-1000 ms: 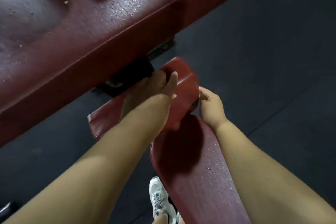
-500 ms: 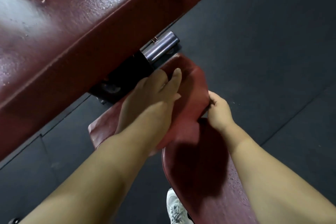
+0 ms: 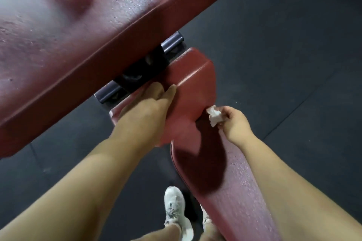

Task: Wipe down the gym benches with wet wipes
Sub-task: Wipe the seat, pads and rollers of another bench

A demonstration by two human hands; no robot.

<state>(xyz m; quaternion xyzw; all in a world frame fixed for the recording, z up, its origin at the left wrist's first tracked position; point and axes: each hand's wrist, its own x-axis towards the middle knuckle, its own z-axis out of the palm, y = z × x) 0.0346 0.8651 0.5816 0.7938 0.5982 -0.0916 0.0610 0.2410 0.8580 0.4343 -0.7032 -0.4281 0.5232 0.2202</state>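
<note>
A dark red gym bench fills the view: a large angled pad [image 3: 82, 31] at the upper left, a small seat pad [image 3: 193, 86] in the middle and a long lower pad [image 3: 231, 188] running to the bottom right. My left hand [image 3: 148, 101] rests flat on the small seat pad, fingers together. My right hand [image 3: 234, 121] pinches a crumpled white wet wipe [image 3: 214, 116] at the seat pad's right edge, just above the lower pad.
Dark rubber floor tiles [image 3: 284, 49] surround the bench. A purple-grey metal bar [image 3: 172, 42] and black bracket [image 3: 141, 66] sit under the large pad. My white shoes [image 3: 175, 211] stand on the floor left of the lower pad.
My right hand has drawn back from the seat pad's edge, and the white wipe now shows in it. The view has shifted, showing more of the metal bar.
</note>
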